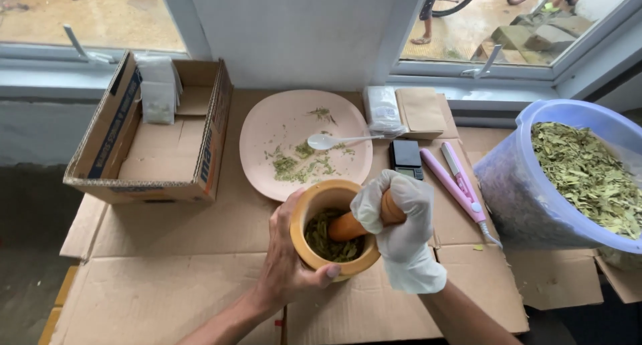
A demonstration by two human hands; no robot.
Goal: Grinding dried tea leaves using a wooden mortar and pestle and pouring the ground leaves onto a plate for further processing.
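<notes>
Fingers: left hand point(287, 261) bare, wrapped round wooden mortar point(314, 208) | right hand point(401, 228) gloved, gripping pestle point(348, 226) | dark green crushed leaves point(331, 243) inside mortar

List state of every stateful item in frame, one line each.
left hand: bare, gripping the mortar
right hand: gloved, gripping the pestle
mortar: upright, holds crushed leaves
pestle: tilted, tip in the mortar
pink plate: flat, scattered leaf bits
white spoon: lying on the plate
bucket: uncovered, full of dried leaves
cardboard box: open
</notes>
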